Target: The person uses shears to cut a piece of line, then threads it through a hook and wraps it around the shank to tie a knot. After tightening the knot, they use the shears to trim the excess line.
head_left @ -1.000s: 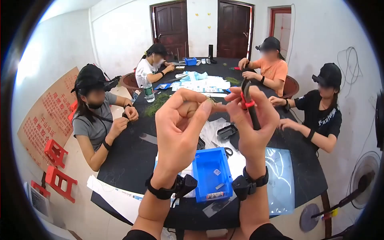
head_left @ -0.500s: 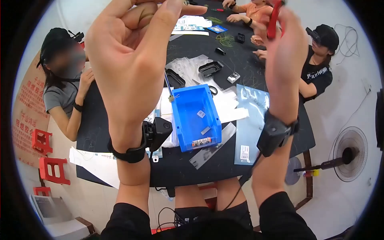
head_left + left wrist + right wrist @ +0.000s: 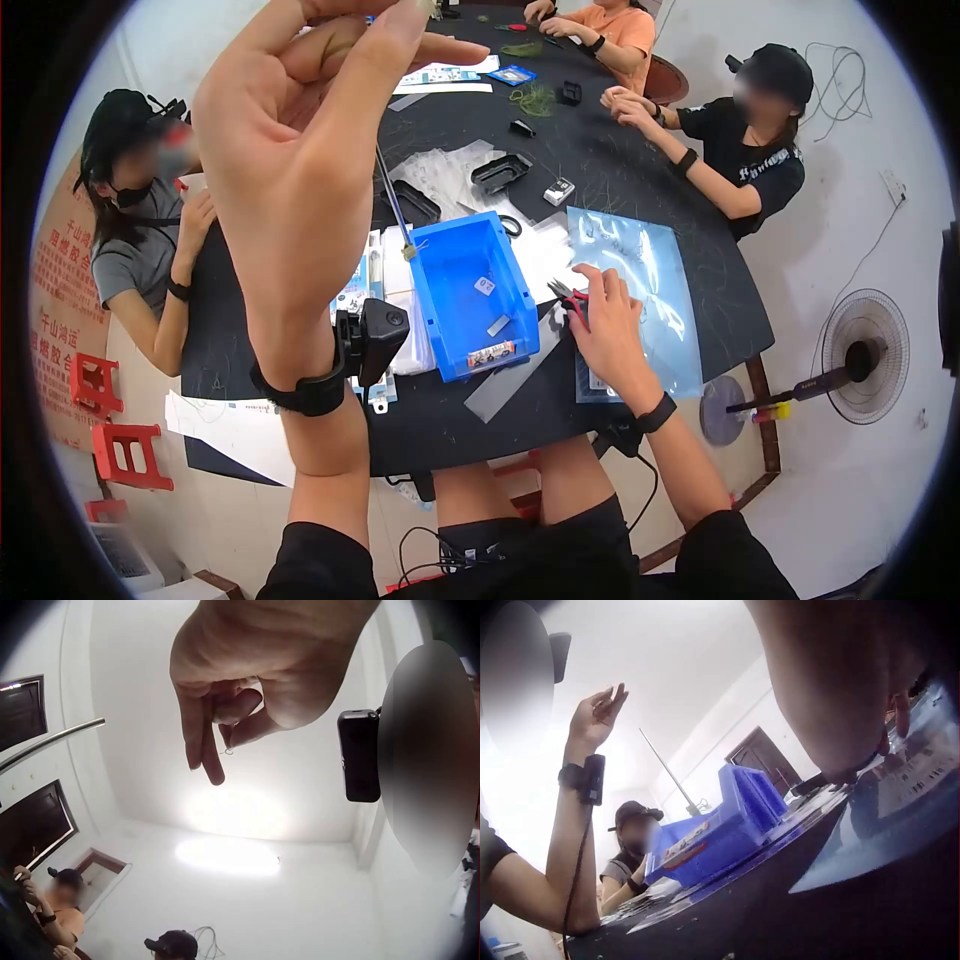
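Observation:
My left hand [image 3: 300, 150] is raised high on the left, bent at the wrist. In the left wrist view its thumb and a finger pinch a tiny, thin loop [image 3: 229, 751], while other fingers point down. My right hand [image 3: 612, 330] is low over the table's right side, fingers spread and slightly bent, touching red-handled cutters [image 3: 568, 296]. The cutters' dark jaws point left; part of the handles is hidden under the hand. Between the hands stands a blue bin [image 3: 463, 300] holding a small white tag [image 3: 484, 286].
A thin rod [image 3: 392, 200] rises by the bin's left edge. Light-blue plastic [image 3: 650, 300] lies under and beside my right hand. Black trays [image 3: 502, 173], a small silver box [image 3: 559, 191] and clear bags lie beyond. People sit around the black table [image 3: 560, 140]; a fan [image 3: 862, 355] stands right.
My right hand has come down from its raised position to the table with the cutters. My left hand stays raised, now farther left in view. The head view has tilted down.

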Demonstrator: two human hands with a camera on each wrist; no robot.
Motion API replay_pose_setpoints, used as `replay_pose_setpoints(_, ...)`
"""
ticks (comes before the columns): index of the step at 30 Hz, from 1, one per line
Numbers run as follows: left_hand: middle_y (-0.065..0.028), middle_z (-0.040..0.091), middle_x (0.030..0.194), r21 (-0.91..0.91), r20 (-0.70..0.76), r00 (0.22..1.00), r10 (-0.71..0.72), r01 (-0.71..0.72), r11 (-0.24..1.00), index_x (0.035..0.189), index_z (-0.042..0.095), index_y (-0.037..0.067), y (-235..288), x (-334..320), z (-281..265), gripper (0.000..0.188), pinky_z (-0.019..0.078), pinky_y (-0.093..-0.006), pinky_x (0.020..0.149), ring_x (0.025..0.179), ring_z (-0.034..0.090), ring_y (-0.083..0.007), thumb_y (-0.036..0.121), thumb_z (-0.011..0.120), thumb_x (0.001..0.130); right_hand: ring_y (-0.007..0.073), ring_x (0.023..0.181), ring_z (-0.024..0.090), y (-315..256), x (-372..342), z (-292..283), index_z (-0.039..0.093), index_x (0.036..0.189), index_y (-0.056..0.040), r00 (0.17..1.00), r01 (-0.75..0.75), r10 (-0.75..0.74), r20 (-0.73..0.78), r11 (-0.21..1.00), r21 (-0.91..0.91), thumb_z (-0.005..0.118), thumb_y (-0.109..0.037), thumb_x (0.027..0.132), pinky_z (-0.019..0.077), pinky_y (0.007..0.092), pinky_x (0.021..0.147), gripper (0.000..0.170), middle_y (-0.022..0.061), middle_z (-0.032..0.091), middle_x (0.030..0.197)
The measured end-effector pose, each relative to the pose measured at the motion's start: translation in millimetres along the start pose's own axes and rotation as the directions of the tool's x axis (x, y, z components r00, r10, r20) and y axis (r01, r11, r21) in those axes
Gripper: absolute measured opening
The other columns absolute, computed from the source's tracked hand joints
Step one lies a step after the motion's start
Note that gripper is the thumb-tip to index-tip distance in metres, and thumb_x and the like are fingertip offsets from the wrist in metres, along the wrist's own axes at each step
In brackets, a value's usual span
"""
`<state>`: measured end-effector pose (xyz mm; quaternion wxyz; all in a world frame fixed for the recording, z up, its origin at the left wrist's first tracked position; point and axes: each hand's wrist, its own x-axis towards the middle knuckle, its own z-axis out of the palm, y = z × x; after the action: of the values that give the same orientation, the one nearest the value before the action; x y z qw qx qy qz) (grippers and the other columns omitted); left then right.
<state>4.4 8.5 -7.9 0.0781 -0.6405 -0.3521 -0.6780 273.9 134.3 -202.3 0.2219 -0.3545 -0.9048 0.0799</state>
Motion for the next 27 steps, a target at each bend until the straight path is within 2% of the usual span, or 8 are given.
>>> replay_pose_setpoints(2, -0.0231, 0.078, 0.102, 0.029, -0.013, 1.0, 0.001, -0.001, 1.0, 0.119, 0.066, -0.005, 7, 0, 0, 0.023, 0.0573, -0.0351, 0.101, 0.1, 0.078, -0.0262, 0.011, 0.057, 0.106, 0.0374, 0.108, 0.058, -9, 13, -6, 0.052, 0.136, -0.0107, 1.0, 0.02, -0.021, -0.011, 0.997, -0.079, 0.07, -0.007, 0.089, 0.0427, 0.0475, 0.092, 0.05, 0.0161, 0.053, 0.117)
replay_pose_setpoints(5, -0.0219, 0.078, 0.1, 0.075, 0.018, 0.995, -0.096, 0.095, 0.993, 0.117, 0.067, -0.005, 23, 4, 2, 0.022, 0.0573, -0.0337, 0.1, 0.098, 0.078, -0.0246, 0.012, 0.058, 0.106, 0.039, 0.103, 0.061, -17, 64, -7, 0.056, 0.13, -0.0112, 0.97, 0.201, -0.197, -0.142, 0.98, 0.014, 0.072, -0.008, 0.087, 0.0464, 0.0481, 0.087, 0.046, 0.0159, 0.058, 0.112)
replay_pose_setpoints(7, -0.0218, 0.078, 0.099, 0.034, 0.022, 0.987, -0.16, 0.159, 0.987, 0.116, 0.066, -0.004, 27, 6, 1, 0.022, 0.0574, -0.0328, 0.099, 0.096, 0.078, -0.0236, 0.013, 0.059, 0.106, 0.041, 0.098, 0.065, -27, 103, 3, 0.057, 0.122, -0.0093, 0.975, 0.218, -0.214, -0.06, 0.879, 0.424, 0.073, -0.008, 0.085, 0.0514, 0.0497, 0.081, 0.04, 0.0166, 0.065, 0.103)
replay_pose_setpoints(8, -0.0218, 0.078, 0.099, 0.022, 0.026, 0.983, -0.181, 0.18, 0.983, 0.116, 0.066, -0.004, 30, 7, 1, 0.022, 0.0574, -0.0325, 0.098, 0.096, 0.078, -0.0232, 0.013, 0.059, 0.106, 0.041, 0.098, 0.065, -29, 117, 14, 0.057, 0.122, -0.0093, 0.975, 0.221, -0.214, -0.065, 0.876, 0.428, 0.073, -0.008, 0.085, 0.0514, 0.0497, 0.081, 0.04, 0.0166, 0.065, 0.103)
replay_pose_setpoints(10, -0.0217, 0.078, 0.098, 0.118, -0.002, 0.973, -0.23, 0.229, 0.966, 0.116, 0.066, -0.004, 36, 10, 3, 0.021, 0.0576, -0.0317, 0.097, 0.094, 0.078, -0.0228, 0.014, 0.059, 0.106, 0.0368, 0.089, 0.071, -28, 137, 41, 0.061, 0.115, -0.0093, 0.974, 0.224, -0.218, -0.062, 0.966, 0.132, 0.076, -0.008, 0.084, 0.0561, 0.0458, 0.08, 0.034, 0.0128, 0.073, 0.089)
replay_pose_setpoints(13, -0.0215, 0.078, 0.097, 0.098, -0.008, 0.99, -0.144, 0.144, 0.985, 0.116, 0.066, -0.004, 27, 7, -2, 0.021, 0.058, -0.0312, 0.096, 0.093, 0.078, -0.0225, 0.013, 0.059, 0.106, 0.0396, 0.09, 0.073, -21, 143, 64, 0.061, 0.111, -0.0088, 0.982, 0.167, -0.171, 0.08, 0.985, 0.052, 0.076, -0.007, 0.083, 0.0568, 0.0488, 0.076, 0.031, 0.0145, 0.075, 0.09)
replay_pose_setpoints(18, -0.021, 0.078, 0.097, 0.27, -0.055, 0.981, -0.188, 0.196, 0.943, 0.116, 0.066, -0.004, 28, 9, -1, 0.021, 0.0581, -0.0307, 0.095, 0.093, 0.078, -0.0218, 0.013, 0.058, 0.106, 0.0468, 0.086, 0.07, -12, 149, 76, 0.06, 0.11, -0.0061, 0.972, 0.232, -0.236, 0.023, 0.966, 0.11, 0.078, -0.009, 0.08, 0.0548, 0.0539, 0.072, 0.036, 0.023, 0.07, 0.087)
replay_pose_setpoints(27, -0.0189, 0.079, 0.095, 0.177, -0.063, 0.975, -0.214, 0.222, 0.959, 0.115, 0.066, -0.004, 21, 7, -3, 0.02, 0.0563, -0.028, 0.094, 0.091, 0.077, -0.0181, 0.014, 0.06, 0.106, 0.0387, 0.102, 0.072, -3, 151, 68, 0.064, 0.1, -0.0035, 0.991, -0.03, 0.013, 0.136, 0.993, 0.118, 0.091, -0.025, 0.074, 0.0556, 0.049, 0.082, 0.043, 0.0182, 0.074, 0.097)
